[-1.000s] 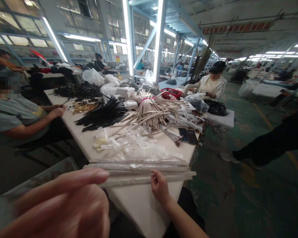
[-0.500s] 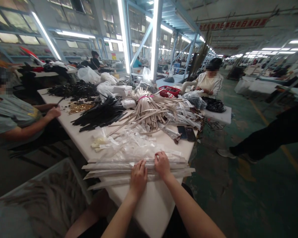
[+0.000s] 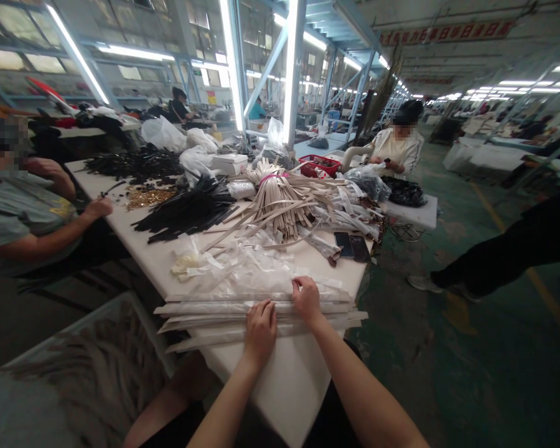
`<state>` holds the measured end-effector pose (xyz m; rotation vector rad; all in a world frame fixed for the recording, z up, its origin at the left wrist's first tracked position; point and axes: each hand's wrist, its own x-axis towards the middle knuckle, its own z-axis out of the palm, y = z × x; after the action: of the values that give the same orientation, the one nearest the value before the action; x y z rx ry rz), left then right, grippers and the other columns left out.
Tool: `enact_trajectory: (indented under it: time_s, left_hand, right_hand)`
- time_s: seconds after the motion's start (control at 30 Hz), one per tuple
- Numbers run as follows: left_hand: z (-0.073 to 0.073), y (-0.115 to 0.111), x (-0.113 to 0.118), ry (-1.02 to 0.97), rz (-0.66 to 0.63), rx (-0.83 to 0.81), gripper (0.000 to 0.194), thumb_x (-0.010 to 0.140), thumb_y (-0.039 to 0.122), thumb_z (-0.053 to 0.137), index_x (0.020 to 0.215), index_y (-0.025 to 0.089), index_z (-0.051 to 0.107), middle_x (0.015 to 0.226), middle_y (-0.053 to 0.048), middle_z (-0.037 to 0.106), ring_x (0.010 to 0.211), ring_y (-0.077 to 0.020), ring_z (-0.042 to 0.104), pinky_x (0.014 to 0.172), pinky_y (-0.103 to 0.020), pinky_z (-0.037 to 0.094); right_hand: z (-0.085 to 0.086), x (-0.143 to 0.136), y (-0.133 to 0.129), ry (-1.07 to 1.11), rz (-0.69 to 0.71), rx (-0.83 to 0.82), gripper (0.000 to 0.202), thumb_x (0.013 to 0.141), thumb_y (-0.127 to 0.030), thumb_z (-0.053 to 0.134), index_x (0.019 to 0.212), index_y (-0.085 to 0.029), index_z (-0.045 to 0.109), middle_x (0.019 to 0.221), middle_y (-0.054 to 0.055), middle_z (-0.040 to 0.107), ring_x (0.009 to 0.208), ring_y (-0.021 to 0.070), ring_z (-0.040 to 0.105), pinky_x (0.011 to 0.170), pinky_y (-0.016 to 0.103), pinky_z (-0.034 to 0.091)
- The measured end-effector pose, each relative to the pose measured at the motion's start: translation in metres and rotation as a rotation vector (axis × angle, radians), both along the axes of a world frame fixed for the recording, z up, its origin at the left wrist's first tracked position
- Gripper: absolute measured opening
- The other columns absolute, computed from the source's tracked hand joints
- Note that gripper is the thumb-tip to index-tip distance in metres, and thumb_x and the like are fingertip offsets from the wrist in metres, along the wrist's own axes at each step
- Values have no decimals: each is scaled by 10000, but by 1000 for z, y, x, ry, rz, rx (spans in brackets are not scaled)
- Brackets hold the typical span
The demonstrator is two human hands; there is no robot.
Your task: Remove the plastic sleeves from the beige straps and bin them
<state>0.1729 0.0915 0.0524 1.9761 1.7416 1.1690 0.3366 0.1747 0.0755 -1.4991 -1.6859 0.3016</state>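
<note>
Several long beige straps (image 3: 191, 320), seemingly sleeved in clear plastic, lie crosswise near the front of the table. My left hand (image 3: 261, 330) rests on them, palm down, fingers stretched forward over the middle straps. To its right, my right hand (image 3: 307, 300) is curled, thumb and fingers pinched at the far edge of the straps. The pinch appears to be on thin clear plastic film, though the fingers partly hide it. Just beyond spreads a crumpled heap of clear plastic film (image 3: 242, 270) with white tabs.
Behind are a tied beige strap bundle (image 3: 275, 202), black strips (image 3: 184, 208), gold metal pieces (image 3: 149, 197), two phones (image 3: 351, 246) and a red basket (image 3: 320, 166). A bin of straps (image 3: 135, 298) stands lower left. Co-workers sit left and far right; a person's dark-clothed leg (image 3: 490, 255) is at right.
My right hand has risen slightly, with its fingers pinched at the far edge. My left hand stays on the straps. The co-worker at left has shifted an arm.
</note>
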Motion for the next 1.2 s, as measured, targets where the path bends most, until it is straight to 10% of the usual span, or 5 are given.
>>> enact_trajectory:
  time_s: [0.4, 0.73, 1.0, 1.2]
  left_hand:
    - [27, 13, 27, -194, -94, 11, 620, 907, 213, 519, 1505, 255, 360, 1478, -142, 470, 1173, -283, 591, 1018, -443, 442]
    - [28, 44, 6, -231, 59, -98, 204, 900, 330, 549, 921, 209, 712, 901, -98, 717, 851, -252, 661, 820, -367, 479]
    - [42, 41, 47, -1168, -199, -564, 453, 694, 544, 788, 894, 140, 738, 767, -66, 702, 635, -157, 617, 562, -244, 463]
    - [49, 45, 36, -1321, -134, -595, 434, 704, 468, 818, 955, 129, 718, 926, -129, 741, 692, -187, 673, 509, -233, 452]
  right_hand:
    - [17, 4, -8, 88, 135, -173, 310, 911, -453, 613, 772, -192, 703, 655, 22, 677, 589, 151, 574, 600, 251, 357]
    - [12, 15, -22, 392, 73, -201, 267, 876, -423, 581, 843, -178, 683, 711, 43, 698, 645, 186, 630, 634, 271, 468]
    - [17, -5, -31, 810, 299, -417, 322, 820, -495, 624, 872, -179, 658, 701, 36, 689, 515, 165, 604, 478, 272, 500]
    - [12, -9, -54, 740, 410, -555, 383, 832, -542, 630, 806, -161, 672, 627, 18, 668, 441, 124, 551, 448, 241, 442]
